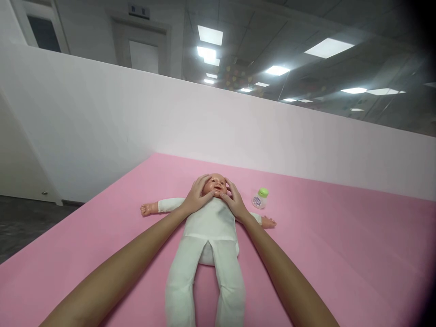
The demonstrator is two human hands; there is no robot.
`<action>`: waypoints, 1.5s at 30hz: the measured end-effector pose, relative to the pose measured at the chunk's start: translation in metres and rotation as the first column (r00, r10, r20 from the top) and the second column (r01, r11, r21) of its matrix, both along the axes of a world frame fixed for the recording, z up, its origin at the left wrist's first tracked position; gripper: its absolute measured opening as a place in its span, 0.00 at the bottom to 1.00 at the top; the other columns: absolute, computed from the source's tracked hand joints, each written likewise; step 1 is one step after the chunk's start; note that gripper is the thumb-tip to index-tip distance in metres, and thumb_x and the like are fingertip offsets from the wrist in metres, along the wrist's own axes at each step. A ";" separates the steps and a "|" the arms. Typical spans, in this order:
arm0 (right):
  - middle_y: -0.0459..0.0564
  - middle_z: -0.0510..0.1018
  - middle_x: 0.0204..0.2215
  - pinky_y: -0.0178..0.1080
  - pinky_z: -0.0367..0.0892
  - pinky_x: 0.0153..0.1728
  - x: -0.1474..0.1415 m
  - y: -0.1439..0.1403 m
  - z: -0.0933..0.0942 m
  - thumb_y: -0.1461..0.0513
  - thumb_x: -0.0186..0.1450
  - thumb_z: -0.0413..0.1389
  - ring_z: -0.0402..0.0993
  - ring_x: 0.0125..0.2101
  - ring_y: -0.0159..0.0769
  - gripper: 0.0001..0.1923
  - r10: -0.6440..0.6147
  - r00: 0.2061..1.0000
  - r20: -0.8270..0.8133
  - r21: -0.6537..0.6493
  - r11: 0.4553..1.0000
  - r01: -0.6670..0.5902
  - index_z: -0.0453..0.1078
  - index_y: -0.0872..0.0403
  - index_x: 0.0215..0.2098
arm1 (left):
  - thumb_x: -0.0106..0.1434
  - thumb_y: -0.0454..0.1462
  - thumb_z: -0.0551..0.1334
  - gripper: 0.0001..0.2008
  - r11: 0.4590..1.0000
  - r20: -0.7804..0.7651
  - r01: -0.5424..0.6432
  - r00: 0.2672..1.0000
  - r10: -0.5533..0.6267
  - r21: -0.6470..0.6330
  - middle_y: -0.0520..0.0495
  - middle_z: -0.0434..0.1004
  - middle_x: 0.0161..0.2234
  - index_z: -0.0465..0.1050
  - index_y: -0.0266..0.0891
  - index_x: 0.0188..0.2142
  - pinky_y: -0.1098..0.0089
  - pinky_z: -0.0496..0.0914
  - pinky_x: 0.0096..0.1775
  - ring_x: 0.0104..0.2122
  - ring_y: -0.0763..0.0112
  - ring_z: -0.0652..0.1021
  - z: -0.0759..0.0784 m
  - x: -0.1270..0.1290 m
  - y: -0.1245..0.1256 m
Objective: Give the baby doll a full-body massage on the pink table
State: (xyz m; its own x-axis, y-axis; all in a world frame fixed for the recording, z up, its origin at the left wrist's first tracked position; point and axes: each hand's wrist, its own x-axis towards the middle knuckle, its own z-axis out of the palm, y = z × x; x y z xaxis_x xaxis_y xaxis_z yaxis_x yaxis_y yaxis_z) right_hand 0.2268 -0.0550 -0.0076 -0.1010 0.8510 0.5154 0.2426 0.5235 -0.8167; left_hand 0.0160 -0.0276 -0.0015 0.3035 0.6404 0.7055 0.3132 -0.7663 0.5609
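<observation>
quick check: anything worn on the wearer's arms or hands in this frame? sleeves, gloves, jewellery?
Nothing visible. Both forearms are bare up to the frame edge, with no sleeves showing. The left hand and right hand have no gloves, and no rings, watch or bracelets show. Fingernails are too small to judge.

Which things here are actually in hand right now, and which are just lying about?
In hand:
- doll, on its back on the pink mat
- left hand on one side of its head
- right hand on the other side

Lying about:
- small bottle with green cap, untouched, beside the doll's arm
- white wall panel behind
</observation>
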 end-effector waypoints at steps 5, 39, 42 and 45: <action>0.52 0.61 0.70 0.54 0.62 0.66 0.001 0.002 -0.002 0.49 0.67 0.60 0.60 0.68 0.49 0.36 0.003 1.000 0.000 0.006 1.000 -0.003 0.57 0.44 0.70 | 0.68 0.48 0.63 0.29 1.000 0.000 -0.009 1.000 0.009 -0.027 0.42 0.63 0.66 0.60 0.48 0.66 0.51 0.61 0.67 0.66 0.54 0.65 -0.001 0.000 -0.001; 0.51 0.62 0.70 0.54 0.61 0.67 0.001 0.004 -0.004 0.48 0.69 0.58 0.60 0.68 0.48 0.34 -0.012 1.000 0.023 0.020 1.000 0.011 0.57 0.43 0.70 | 0.72 0.48 0.57 0.25 1.000 0.009 0.019 1.000 -0.019 -0.016 0.42 0.65 0.65 0.61 0.47 0.65 0.52 0.60 0.67 0.66 0.56 0.65 0.001 -0.001 0.000; 0.50 0.61 0.70 0.54 0.60 0.67 0.001 0.003 -0.003 0.48 0.67 0.60 0.58 0.69 0.48 0.36 -0.007 1.000 0.027 0.014 1.000 0.007 0.57 0.42 0.71 | 0.69 0.49 0.62 0.28 0.999 0.022 0.011 1.000 -0.010 -0.035 0.43 0.65 0.65 0.61 0.49 0.65 0.51 0.62 0.66 0.66 0.54 0.66 0.002 0.000 -0.001; 0.50 0.61 0.70 0.54 0.60 0.67 0.001 0.003 -0.003 0.48 0.68 0.59 0.58 0.69 0.48 0.36 -0.009 1.000 0.022 0.008 1.000 0.008 0.56 0.42 0.71 | 0.68 0.49 0.62 0.28 1.000 0.023 0.006 1.000 -0.005 -0.031 0.43 0.65 0.65 0.62 0.48 0.65 0.51 0.62 0.66 0.65 0.54 0.66 0.001 0.000 -0.001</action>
State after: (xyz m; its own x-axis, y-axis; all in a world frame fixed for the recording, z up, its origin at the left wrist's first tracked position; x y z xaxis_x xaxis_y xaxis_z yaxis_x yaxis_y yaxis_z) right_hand 0.2282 -0.0518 -0.0110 -0.1051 0.8475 0.5202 0.2648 0.5281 -0.8068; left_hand 0.0157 -0.0283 -0.0003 0.2907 0.6603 0.6925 0.2955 -0.7503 0.5913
